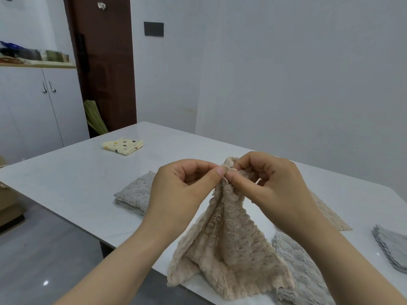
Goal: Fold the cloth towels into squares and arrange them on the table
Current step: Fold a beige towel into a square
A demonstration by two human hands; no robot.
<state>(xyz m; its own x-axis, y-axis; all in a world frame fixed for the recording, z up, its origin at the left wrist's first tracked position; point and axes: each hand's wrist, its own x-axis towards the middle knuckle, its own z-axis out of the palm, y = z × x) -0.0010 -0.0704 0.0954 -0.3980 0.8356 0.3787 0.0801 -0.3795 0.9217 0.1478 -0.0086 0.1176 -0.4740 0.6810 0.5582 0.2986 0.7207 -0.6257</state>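
Beige towel (pixel 226 245), pinched at one corner by left hand (pixel 182 190) and right hand (pixel 271 188) close together, could sag off the table (pixel 77 177) edge, spoiling a square fold.

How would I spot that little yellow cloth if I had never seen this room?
Find the white table and look to its far end, toward the brown door. The yellow cloth lies there alone, folded into a small square. Only it has coloured dots; the grey towel and beige towel nearer are plain and fluffy.
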